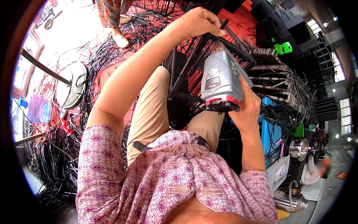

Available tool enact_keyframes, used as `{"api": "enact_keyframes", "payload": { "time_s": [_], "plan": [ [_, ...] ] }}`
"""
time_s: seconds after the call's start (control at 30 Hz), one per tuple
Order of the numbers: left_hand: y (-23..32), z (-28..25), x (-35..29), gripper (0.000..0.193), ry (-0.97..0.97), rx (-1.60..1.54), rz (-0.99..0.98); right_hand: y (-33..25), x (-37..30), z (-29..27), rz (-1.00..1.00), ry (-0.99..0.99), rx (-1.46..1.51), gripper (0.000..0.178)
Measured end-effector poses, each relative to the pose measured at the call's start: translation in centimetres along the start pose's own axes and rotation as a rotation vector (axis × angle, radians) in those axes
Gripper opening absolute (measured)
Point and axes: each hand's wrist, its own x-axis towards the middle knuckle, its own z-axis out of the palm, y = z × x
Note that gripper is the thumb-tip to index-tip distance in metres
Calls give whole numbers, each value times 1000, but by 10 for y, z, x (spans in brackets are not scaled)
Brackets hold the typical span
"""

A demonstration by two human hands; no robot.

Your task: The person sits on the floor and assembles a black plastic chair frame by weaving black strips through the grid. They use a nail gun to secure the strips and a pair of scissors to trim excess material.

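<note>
My right hand (248, 102) is wrapped round a grey staple gun (220, 76) with a red and black end toward me. Its metal nose rests close against a black slatted frame (192, 69) standing between my knees; whether they touch cannot be made out. Over the frame's top corner reaches my left hand (203, 22), its fingers bent and closed at a short black strip (224, 24) that sticks up beside the fingertips. Part of the left hand's grip is hidden behind its own fingers.
Black strips (56, 164) lie heaped at the left and across the red floor. A round stand base (72, 84) and a plastic bottle (39, 108) are there too. Bundled strips (274, 84), a blue chair (270, 134) and a metal flask (291, 199) stand at the right. A person's foot (120, 38) shows ahead.
</note>
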Motion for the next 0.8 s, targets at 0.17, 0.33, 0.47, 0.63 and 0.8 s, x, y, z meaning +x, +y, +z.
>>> {"api": "enact_keyframes", "payload": {
  "time_s": [0.17,0.33,0.47,0.63,0.8],
  "plan": [
    [4,0,-3,16,5,12,8,-12,7,1,18,65,33,50],
    [8,-1,-7,21,51,11,37,-16,8,0,159,7,57,47],
    [15,3,-12,27,13,-3,35,-2,-8,-4,300,72,181,44],
    [12,3,-18,27,26,110,37,26,-59,-51,833,247,574,27],
    [4,3,-13,25,-36,22,54,80,-132,-98,1108,524,682,30]
  ]
}}
